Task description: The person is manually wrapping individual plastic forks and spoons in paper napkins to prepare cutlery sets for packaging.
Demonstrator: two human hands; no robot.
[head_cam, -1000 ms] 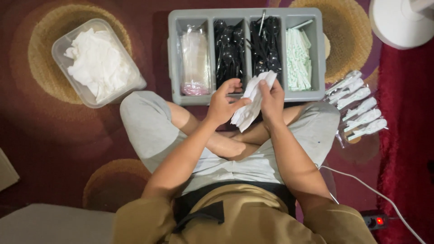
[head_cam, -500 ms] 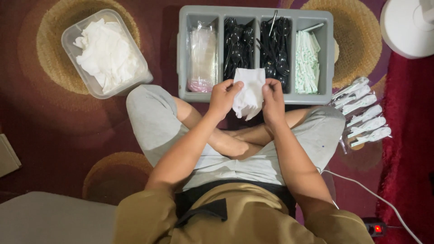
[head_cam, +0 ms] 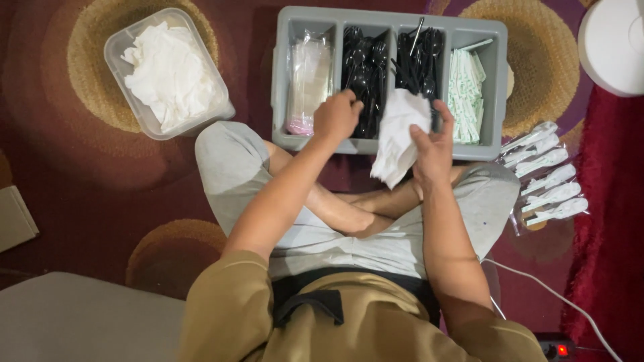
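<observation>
- Home interior, floor-level work spot; the person sits cross-legged on a patterned carpet (head_cam: 100, 201), dark maroon with tan circles.
- Red rug (head_cam: 610, 221) along the right edge, white fan base (head_cam: 614, 43) at top right.
- White cable (head_cam: 557, 295) runs to a power strip (head_cam: 557, 348) with a lit red switch.
- Grey cushion or mattress edge (head_cam: 74, 322) at lower left.
- Piecework set-up: grey four-compartment bin (head_cam: 493, 87) of black plastic cutlery and wrapped items, clear tub (head_cam: 121, 87) of white napkins, sealed cutlery packs (head_cam: 547, 174) laid on the floor.
</observation>
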